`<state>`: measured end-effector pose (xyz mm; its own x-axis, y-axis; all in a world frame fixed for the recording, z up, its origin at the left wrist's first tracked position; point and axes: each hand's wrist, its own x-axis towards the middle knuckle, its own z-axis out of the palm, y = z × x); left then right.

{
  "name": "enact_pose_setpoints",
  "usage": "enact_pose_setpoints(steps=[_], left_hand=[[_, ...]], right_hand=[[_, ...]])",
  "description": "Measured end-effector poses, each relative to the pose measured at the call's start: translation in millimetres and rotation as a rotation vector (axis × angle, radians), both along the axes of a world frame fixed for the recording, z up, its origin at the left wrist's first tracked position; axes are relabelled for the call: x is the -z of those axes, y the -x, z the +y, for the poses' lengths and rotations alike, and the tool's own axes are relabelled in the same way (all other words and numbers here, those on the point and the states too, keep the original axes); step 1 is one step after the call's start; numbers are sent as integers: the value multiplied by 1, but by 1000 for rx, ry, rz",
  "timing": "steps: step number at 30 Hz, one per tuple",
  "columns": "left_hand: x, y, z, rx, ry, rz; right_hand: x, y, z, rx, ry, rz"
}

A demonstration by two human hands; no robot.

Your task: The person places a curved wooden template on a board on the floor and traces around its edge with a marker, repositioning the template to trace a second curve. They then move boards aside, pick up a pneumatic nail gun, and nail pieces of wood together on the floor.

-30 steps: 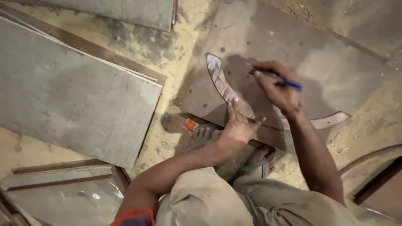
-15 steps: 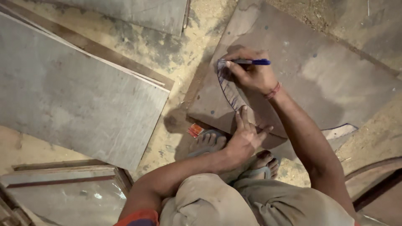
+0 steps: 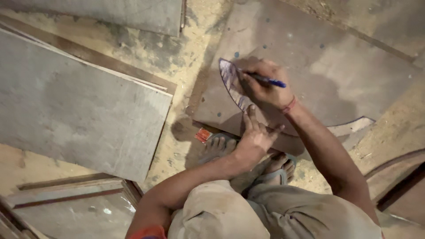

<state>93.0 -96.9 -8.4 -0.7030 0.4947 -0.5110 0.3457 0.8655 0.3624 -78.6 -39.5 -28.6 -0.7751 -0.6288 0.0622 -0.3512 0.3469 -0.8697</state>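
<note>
Under both hands, curved template (image 3: 234, 88) pinned by left hand (image 3: 254, 137), pen (image 3: 268, 80) in right hand (image 3: 265, 86).

Dusty sandy floor (image 3: 186, 57); grey boards (image 3: 75, 106) lying about; dim light

Curved template (image 3: 231, 84): thin, flat sheet, pale with a dull printed face; looks like paper or card.
Pen (image 3: 268, 81): blue plastic, slightly glossy.
Board under the template (image 3: 327, 79): wood sheet, matt grey-brown, dusty and blotched.
Large board (image 3: 75, 106): wood panel, matt grey face, brown edge.
Floor (image 3: 186, 53): rough, gritty, coated in sawdust.
Trousers (image 3: 265, 212): pale cloth, creased and matt.
</note>
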Motion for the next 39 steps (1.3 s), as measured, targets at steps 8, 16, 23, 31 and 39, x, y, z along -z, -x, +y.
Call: enact_pose_setpoints(steps=[8, 16, 23, 31, 39], left_hand=[[17, -11, 19, -92, 20, 215], [9, -11, 23, -22, 3, 101], [2, -9, 33, -34, -17, 160], [-17, 0, 44, 17, 71, 113], [-26, 8, 48, 89, 114, 151]], right_hand=[[-21, -45, 44, -36, -114, -9], [-57, -81, 142, -53, -217, -88], [-56, -87, 236, -32, -355, -98], [-40, -74, 323, -77, -512, -67], [-32, -46, 388, -99, -605, 34]])
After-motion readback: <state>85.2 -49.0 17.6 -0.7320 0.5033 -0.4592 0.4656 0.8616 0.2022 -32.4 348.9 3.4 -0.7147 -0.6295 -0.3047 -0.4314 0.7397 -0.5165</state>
